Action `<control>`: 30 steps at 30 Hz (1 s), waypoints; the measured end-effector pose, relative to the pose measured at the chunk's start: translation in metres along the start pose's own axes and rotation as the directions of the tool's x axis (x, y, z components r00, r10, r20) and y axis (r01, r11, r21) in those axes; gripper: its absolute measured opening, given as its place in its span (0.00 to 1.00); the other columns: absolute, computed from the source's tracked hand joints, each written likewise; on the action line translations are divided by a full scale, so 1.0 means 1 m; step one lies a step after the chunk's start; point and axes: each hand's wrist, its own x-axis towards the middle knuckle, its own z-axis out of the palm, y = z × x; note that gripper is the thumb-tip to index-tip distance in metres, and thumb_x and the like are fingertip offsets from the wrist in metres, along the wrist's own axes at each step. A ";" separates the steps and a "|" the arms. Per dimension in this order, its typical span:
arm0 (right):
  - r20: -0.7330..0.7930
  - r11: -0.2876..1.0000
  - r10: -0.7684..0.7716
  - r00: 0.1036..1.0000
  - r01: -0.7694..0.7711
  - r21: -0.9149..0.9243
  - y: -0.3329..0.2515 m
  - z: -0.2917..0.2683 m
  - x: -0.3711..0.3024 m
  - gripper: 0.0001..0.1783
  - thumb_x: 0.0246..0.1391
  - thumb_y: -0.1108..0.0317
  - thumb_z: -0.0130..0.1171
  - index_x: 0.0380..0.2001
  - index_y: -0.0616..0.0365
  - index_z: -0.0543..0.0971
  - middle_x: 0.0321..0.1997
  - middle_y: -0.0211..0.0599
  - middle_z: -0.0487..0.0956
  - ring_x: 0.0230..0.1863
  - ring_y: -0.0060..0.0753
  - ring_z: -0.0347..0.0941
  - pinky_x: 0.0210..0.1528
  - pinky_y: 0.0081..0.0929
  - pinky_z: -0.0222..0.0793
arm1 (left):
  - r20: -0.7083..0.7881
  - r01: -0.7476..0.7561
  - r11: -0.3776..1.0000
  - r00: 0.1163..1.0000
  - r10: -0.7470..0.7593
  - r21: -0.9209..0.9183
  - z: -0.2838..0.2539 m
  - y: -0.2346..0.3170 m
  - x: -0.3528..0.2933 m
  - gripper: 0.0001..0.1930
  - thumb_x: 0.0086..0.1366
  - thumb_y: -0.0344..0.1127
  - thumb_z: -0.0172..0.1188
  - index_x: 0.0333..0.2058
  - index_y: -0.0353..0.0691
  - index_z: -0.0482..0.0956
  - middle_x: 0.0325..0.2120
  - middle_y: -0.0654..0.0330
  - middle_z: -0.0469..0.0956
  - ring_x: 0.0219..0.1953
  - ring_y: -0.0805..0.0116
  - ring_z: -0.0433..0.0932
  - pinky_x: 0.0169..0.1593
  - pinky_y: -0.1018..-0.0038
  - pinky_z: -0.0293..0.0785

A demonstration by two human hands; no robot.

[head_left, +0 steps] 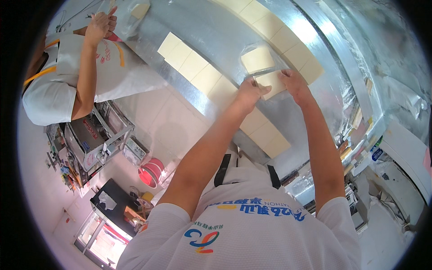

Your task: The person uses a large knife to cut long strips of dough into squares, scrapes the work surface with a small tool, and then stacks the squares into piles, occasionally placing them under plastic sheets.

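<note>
Cream slab (272, 81) showing over steel table (209, 38), just beside second slab (258, 60); left hand (250, 93) and right hand (294, 83) gripping opposite sides. Looking light, soft, probably easily dented; opposite edges likely offering safest hold.

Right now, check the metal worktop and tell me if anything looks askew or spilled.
Slightly: in the nearer row of cream squares, the far-left end square seems a little out of line with its neighbour. Pale streaks show toward the right, perhaps powder or glare; I can't tell which.
</note>
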 end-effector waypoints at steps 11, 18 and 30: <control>-0.139 0.992 -0.126 0.982 0.123 -0.032 -0.001 0.012 0.006 0.22 0.70 0.57 0.58 0.55 0.65 0.81 0.48 0.46 0.86 0.50 0.39 0.82 0.55 0.34 0.74 | -0.214 0.018 0.850 0.971 0.112 0.526 0.009 0.022 -0.003 0.20 0.67 0.44 0.73 0.43 0.28 0.82 0.33 0.53 0.86 0.32 0.67 0.85 0.37 0.70 0.81; -0.277 0.956 -0.212 0.937 0.139 -0.260 -0.006 0.022 -0.001 0.17 0.67 0.59 0.60 0.48 0.63 0.82 0.47 0.48 0.86 0.49 0.49 0.82 0.54 0.39 0.75 | -0.171 -0.009 0.606 0.956 0.239 0.795 -0.004 0.007 0.016 0.25 0.71 0.51 0.67 0.38 0.27 0.82 0.21 0.52 0.85 0.26 0.61 0.87 0.35 0.67 0.83; -0.621 0.782 -0.577 0.531 0.139 -0.607 0.012 -0.094 -0.025 0.11 0.62 0.70 0.58 0.45 0.60 0.84 0.46 0.48 0.85 0.50 0.53 0.79 0.56 0.47 0.71 | -0.055 -0.228 0.405 0.815 0.577 0.885 0.001 0.009 -0.002 0.19 0.71 0.44 0.67 0.34 0.29 0.80 0.23 0.50 0.85 0.26 0.51 0.87 0.36 0.60 0.83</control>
